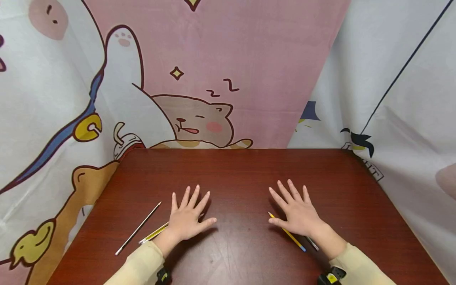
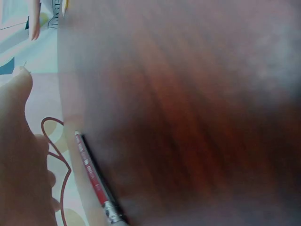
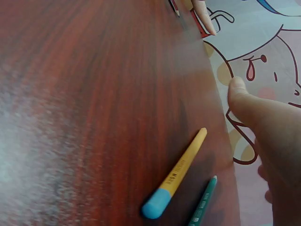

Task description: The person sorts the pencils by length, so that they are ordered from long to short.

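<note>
My left hand (image 1: 187,219) is spread with straight fingers, palm down, above or on the dark red-brown table. A yellow-striped pencil (image 1: 154,232) runs partly beneath it; whether the hand touches it, I cannot tell. Farther left lies a slim dark pencil (image 1: 138,228) with a pale end. The left wrist view shows a red pencil (image 2: 91,174) with a silver band near the thumb. My right hand (image 1: 301,213) is likewise spread, holding nothing. Below its thumb lies a yellow pencil (image 1: 292,236) with a blue end. Beside that, a green pencil (image 3: 204,202) is partly hidden by the hand in the head view.
The wooden table (image 1: 228,170) reaches back to a pink cloth (image 1: 267,59) printed with cartoon animals. White cloth (image 1: 399,118) hangs along the right side. Dark wrist cameras (image 1: 331,276) are strapped at both cuffs.
</note>
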Available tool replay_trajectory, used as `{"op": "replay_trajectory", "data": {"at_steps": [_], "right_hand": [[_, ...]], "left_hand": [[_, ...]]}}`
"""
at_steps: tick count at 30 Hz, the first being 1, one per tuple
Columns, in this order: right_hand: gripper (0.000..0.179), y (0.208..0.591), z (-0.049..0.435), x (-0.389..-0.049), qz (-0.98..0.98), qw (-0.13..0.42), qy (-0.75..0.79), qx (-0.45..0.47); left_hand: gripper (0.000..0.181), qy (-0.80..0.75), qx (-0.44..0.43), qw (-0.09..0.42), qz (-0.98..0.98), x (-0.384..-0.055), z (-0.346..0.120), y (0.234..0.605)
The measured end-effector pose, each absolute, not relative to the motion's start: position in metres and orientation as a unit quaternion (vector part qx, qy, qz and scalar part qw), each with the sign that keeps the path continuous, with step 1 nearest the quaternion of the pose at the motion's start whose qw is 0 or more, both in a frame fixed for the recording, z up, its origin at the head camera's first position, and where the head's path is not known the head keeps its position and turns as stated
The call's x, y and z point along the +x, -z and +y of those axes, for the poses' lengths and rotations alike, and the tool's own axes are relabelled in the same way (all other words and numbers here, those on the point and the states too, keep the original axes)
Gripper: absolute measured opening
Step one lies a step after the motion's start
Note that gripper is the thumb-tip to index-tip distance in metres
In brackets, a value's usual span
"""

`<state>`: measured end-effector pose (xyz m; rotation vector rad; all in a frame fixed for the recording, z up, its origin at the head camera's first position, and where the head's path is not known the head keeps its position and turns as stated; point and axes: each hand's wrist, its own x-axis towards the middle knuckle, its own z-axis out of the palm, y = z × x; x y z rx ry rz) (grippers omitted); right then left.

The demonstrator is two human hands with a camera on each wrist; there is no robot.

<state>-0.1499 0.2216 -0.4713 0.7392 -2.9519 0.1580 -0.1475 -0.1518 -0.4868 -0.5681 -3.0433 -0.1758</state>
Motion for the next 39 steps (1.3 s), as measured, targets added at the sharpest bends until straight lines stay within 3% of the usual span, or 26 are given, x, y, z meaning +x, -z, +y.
{"op": "replay_trajectory", "data": {"at_steps": [12,21,28,39], "right_hand": [[0.09,0.473,0.234,-0.152,-0.96,0.092,-0.079,0.253],[0.093,0.468,0.249,-0.15,-0.959,0.078,-0.075,0.262],[0.091,0.471,0.265,-0.145,-0.949,0.109,-0.092,0.28],[0.084,0.471,0.282,-0.132,-0.949,0.098,-0.166,0.249]], "left_hand": [[0.086,0.083,-0.192,0.032,-0.977,-0.147,-0.16,0.478],[0.085,0.091,-0.193,0.044,-0.976,-0.144,-0.173,0.469],[0.087,0.093,-0.18,0.045,-0.978,-0.138,-0.187,0.463],[0.087,0.119,-0.173,0.076,-0.975,-0.134,-0.214,0.466]]}}
